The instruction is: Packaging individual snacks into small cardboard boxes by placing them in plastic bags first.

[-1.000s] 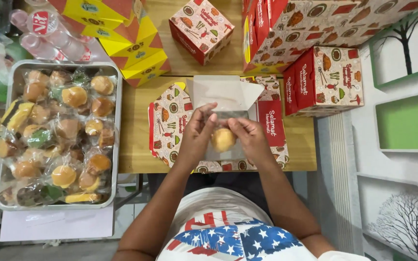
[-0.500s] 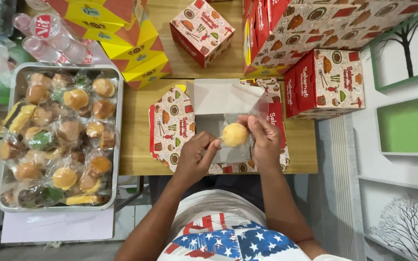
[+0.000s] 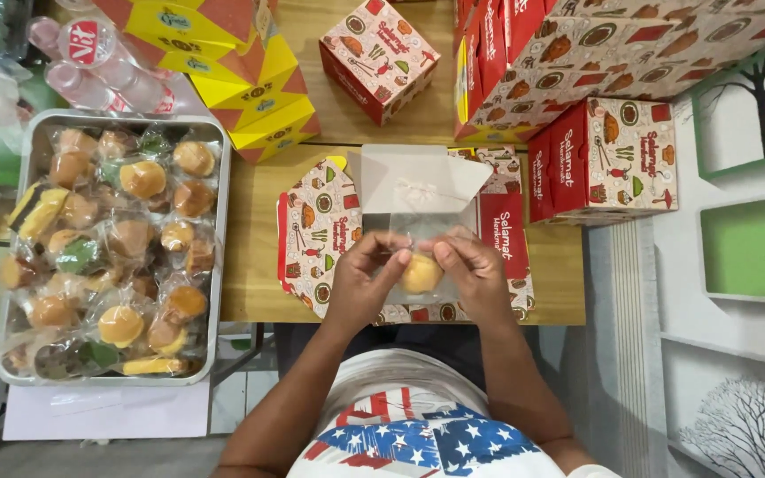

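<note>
Both hands are up over the middle of the wooden desk (image 3: 250,274). The left hand (image 3: 360,283) and the right hand (image 3: 475,274) are close together, and each one pinches the top edge of a clear plastic bag (image 3: 409,243). So the grip of each hand is narrow, with the fingertips squeezed on the thin plastic. Inside the bag sits a small round yellow bun (image 3: 422,273), and it hangs just between the two hands. Under the hands lies an open snack box (image 3: 316,221) with little food pictures on it. Its white flap (image 3: 418,177) stands up behind the bag. To the left of the person there is a metal tray (image 3: 220,221) on the desk. It is full of small wrapped buns and cakes (image 3: 121,257), mostly brown and yellow, with a few green ones. Behind the tray lie some clear plastic bottles (image 3: 108,66). Next to them is a pile of yellow and orange boxes (image 3: 241,71). A closed red and white box (image 3: 381,55) stands farther back on the desk. On the right, more red and white boxes (image 3: 608,155) are stacked up, near the open box. The person wears a shirt (image 3: 427,434) with stars and stripes.
</note>
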